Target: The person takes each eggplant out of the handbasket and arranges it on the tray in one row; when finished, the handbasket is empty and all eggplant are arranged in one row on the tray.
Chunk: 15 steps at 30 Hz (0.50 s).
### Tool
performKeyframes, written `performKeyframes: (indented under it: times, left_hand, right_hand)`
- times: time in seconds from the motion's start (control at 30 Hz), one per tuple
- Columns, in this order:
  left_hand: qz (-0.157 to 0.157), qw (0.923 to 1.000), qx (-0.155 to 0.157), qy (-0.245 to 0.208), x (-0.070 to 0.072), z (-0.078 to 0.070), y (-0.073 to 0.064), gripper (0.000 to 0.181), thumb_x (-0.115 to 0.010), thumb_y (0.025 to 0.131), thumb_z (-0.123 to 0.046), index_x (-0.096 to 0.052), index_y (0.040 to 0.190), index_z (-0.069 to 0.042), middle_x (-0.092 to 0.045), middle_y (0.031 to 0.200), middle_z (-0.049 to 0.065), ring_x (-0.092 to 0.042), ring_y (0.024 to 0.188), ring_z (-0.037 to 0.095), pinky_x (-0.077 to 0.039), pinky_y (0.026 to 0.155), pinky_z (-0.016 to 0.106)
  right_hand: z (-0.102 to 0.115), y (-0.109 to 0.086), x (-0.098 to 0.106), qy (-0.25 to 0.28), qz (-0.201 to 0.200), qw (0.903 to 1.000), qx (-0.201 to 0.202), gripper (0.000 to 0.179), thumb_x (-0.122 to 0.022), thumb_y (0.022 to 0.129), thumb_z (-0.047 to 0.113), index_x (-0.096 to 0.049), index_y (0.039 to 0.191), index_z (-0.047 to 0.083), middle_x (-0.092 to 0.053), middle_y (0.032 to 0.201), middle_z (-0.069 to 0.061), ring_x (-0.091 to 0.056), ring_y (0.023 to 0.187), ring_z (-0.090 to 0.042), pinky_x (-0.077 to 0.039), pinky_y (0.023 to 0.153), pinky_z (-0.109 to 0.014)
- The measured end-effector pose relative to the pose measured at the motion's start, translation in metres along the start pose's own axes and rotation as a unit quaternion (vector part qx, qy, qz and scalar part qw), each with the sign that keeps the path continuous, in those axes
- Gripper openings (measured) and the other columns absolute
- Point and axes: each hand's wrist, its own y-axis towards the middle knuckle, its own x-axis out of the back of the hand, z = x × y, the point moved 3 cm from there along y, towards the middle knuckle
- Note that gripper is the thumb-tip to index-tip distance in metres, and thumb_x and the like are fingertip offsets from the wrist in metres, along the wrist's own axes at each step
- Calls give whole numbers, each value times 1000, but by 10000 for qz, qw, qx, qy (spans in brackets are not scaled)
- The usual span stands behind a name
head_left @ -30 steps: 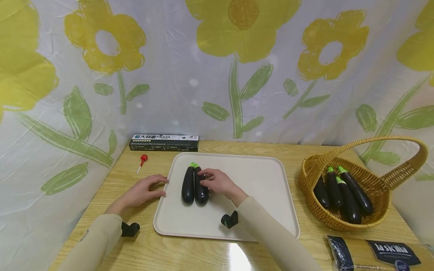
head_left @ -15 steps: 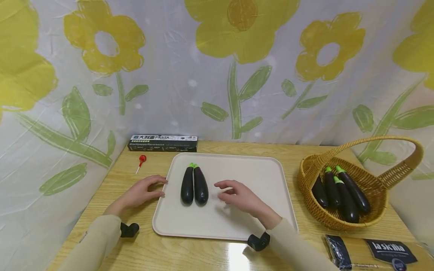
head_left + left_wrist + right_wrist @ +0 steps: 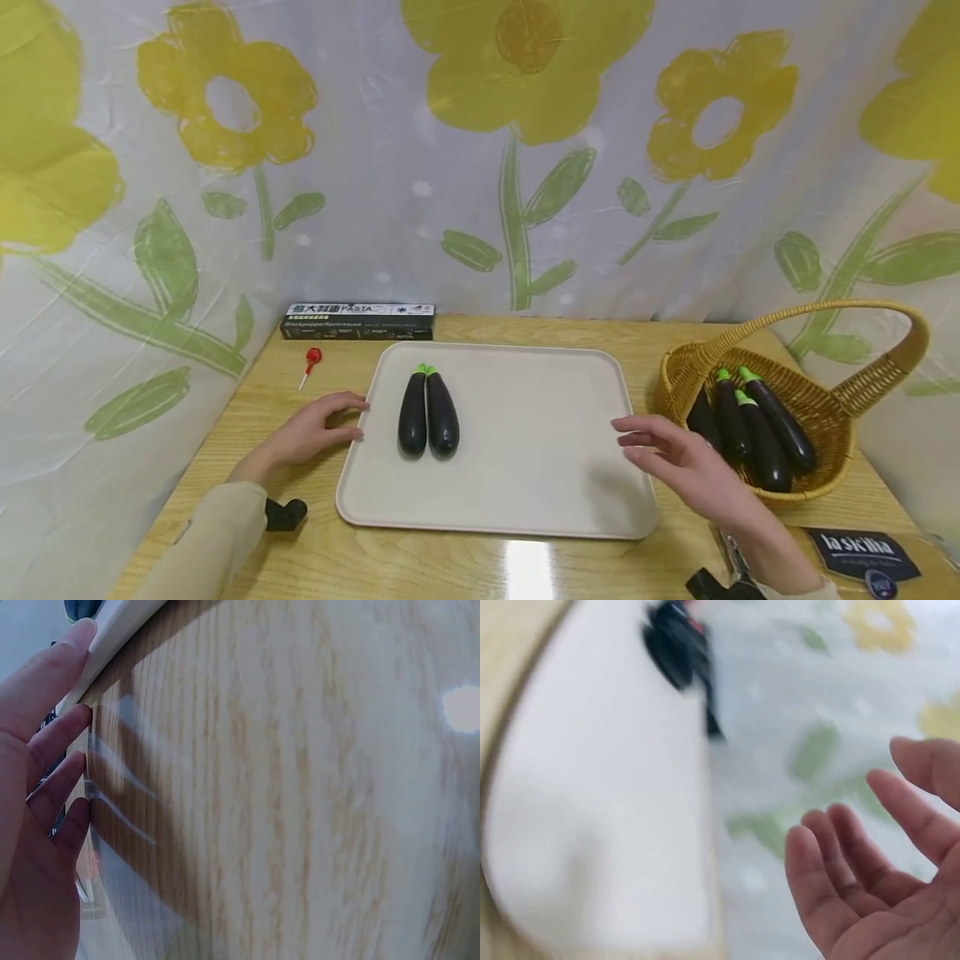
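Observation:
Two dark eggplants (image 3: 427,417) with green stem ends lie side by side on the left part of a white tray (image 3: 540,500). My left hand (image 3: 311,432) is at the tray's left edge, its fingertips right at the rim and its fingers relaxed. Over the tray's right edge hovers my right hand (image 3: 690,467), fingers loosely spread and holding nothing. It overlaps the near left side of a wicker basket (image 3: 840,442) in the head view. Several more eggplants (image 3: 765,442) lie inside that basket. The right wrist view shows the right palm with nothing in it.
A black pasta box (image 3: 358,322) stands at the back left, with a red lollipop (image 3: 313,357) before it. At the front right lies a pasta packet (image 3: 862,554), partly behind the right forearm. The basket's tall handle (image 3: 825,308) arches above it. A flowered curtain hangs behind the table.
My right hand has left the right-hand eggplant on the tray and moved right across it to the basket's side. The left hand has stayed at the tray's edge.

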Motion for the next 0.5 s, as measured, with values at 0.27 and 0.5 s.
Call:
performKeyframes:
  times: [0.27,0.5]
  left_hand:
    - [33,10000,-43,46,-1,2,0,39,-74,88,-24,-64,122,-8,-58,132,17,-46,129,41,-32,107,59]
    - [-18,9999,-113,102,0,-1,-1,38,-74,88,-24,-65,122,-8,-59,131,18,-47,127,43,-33,105,61]
  right_hand:
    - [-25,-39,95,-701,-911,9917,-579,41,-51,103,27,-51,139,6,-60,121,17,-59,103,7,-50,80,-14]
    - [-49,-34,158,-1632,-1390,9744,-680,44,-55,101,29,-52,136,2,-50,113,33,-47,96,18,-43,70,-8]
